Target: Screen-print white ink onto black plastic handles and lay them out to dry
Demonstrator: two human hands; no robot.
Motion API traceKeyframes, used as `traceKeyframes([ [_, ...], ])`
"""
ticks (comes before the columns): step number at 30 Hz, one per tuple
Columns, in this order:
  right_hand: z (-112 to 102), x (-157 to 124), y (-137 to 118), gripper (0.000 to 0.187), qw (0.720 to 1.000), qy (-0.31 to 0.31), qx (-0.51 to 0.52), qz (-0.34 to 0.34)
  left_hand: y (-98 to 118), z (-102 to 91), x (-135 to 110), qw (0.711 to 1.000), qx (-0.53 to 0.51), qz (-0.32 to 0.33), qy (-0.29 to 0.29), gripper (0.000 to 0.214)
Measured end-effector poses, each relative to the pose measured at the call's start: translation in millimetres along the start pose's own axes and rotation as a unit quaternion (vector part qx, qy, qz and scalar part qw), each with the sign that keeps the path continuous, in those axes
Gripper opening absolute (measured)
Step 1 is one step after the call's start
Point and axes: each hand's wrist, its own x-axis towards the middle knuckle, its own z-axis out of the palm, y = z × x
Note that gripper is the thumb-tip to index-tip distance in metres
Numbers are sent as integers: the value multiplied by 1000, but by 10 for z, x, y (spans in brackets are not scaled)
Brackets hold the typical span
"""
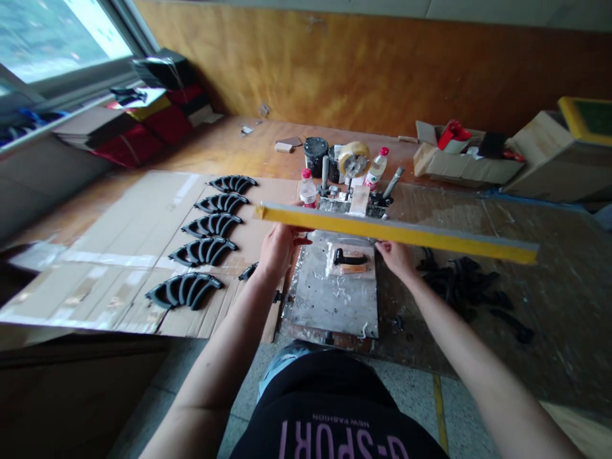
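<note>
My left hand grips the lower edge of a long yellow frame seen edge-on, raised above a metal plate. My right hand holds the same frame edge further right, fingers curled under it. On the plate, under the frame, lies a black curved plastic part on a taped patch. The frame is hinged near a clamp at the back of the plate.
Several black curved parts lie in a row on flattened cardboard to the left. A heap of black parts lies to the right. Behind stand ink cans, a tape roll, two bottles and open cartons.
</note>
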Motion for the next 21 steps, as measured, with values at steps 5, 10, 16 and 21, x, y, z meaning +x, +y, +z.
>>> traceKeyframes([
  [5,310,-362,-537,20,996,-25,-4,-89,-424,74,-163,992,-37,-122,22,53],
  [10,209,-605,-1188,14,983,-27,33,-177,-1050,69,-761,927,-56,-369,-49,46],
  [16,-12,-814,-571,21,992,-51,23,-112,-1256,-827,-968,933,53,-334,123,45],
  [21,-423,-1129,939,34,904,-59,-230,355,-1505,-1886,-996,874,146,-368,282,40],
])
